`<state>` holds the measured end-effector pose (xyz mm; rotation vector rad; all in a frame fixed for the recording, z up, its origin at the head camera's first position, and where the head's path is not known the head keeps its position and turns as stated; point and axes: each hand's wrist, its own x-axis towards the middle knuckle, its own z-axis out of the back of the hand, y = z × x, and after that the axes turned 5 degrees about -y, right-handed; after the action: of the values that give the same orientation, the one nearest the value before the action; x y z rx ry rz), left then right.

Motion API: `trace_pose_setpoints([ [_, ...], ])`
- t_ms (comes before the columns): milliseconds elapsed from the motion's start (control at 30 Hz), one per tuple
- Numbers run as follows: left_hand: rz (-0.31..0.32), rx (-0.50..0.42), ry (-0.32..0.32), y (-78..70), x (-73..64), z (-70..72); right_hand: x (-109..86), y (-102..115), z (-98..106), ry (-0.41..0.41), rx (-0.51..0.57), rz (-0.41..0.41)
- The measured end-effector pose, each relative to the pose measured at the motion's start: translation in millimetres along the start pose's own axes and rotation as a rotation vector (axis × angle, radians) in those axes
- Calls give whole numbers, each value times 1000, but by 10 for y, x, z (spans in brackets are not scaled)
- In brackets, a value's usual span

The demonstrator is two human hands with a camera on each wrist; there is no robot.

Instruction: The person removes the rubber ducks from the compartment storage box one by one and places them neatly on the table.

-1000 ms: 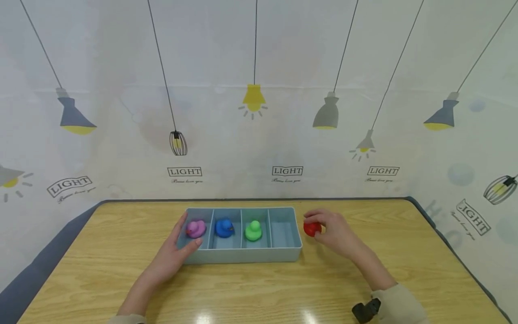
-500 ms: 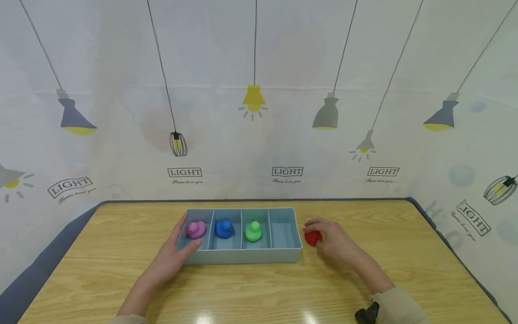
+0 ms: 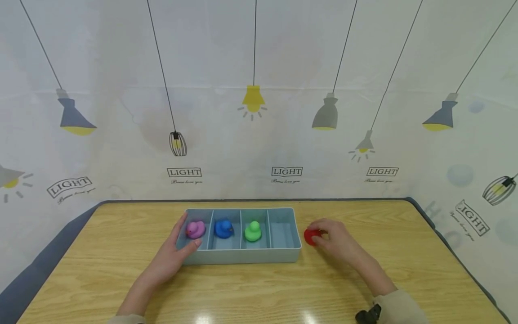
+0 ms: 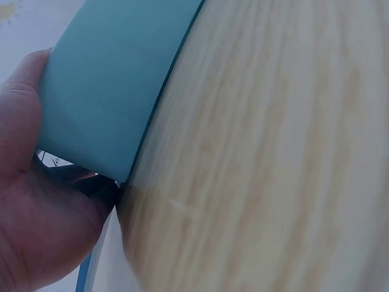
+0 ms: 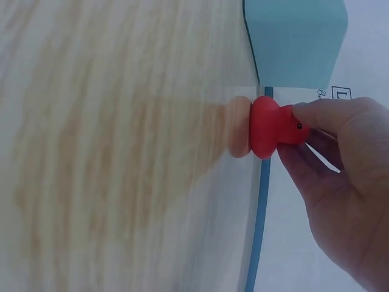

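A long pale blue box (image 3: 243, 257) with a row of compartments stands on the table. In three of them sit a purple rubber duck (image 3: 196, 229), a blue rubber duck (image 3: 224, 229) and a green rubber duck (image 3: 252, 231); the rightmost holds nothing. My left hand (image 3: 167, 257) grips the box's left end, thumb at the front wall, as the left wrist view also shows at the box's end (image 4: 103, 91). Just right of the box, my right hand (image 3: 339, 243) pinches a red rubber duck (image 5: 267, 129) by its head, its base down at the tabletop.
The wooden table (image 3: 251, 292) runs back to a pale wall cloth (image 3: 218, 135) printed with hanging lamps. A small black device (image 3: 368, 314) sits at the right sleeve (image 3: 400, 306).
My right hand has brought the red duck slightly nearer to me and down at the table, still beside the box. The left hand and box have stayed put.
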<state>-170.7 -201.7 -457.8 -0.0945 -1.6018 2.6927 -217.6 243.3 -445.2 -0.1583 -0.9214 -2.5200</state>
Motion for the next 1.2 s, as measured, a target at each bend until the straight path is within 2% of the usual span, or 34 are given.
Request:
trace_pose_setpoints([
  [300, 2, 27, -2, 7, -12, 4, 0, 15, 1, 22, -28, 69],
  [467, -12, 28, 0, 13, -7, 3, -9, 50, 11, 41, -15, 13],
  [600, -18, 39, 3, -3, -14, 6, 13, 94, 20, 8, -9, -22],
  [700, -21, 54, 4, -14, -24, 11, 63, 151, 21, -42, -9, 11],
  [833, -27, 65, 4, -10, -19, 15, 162, 287, 11, -102, -13, 96],
  [933, -30, 69, 4, 1, -7, 16, 242, 415, -8, -122, -31, 129],
  [1100, -14, 55, 13, -4, -4, 20, 393, 628, -41, -124, -29, 152],
  [1200, 2, 30, 16, -10, -1, 21, 479, 746, -79, -87, 9, 183],
])
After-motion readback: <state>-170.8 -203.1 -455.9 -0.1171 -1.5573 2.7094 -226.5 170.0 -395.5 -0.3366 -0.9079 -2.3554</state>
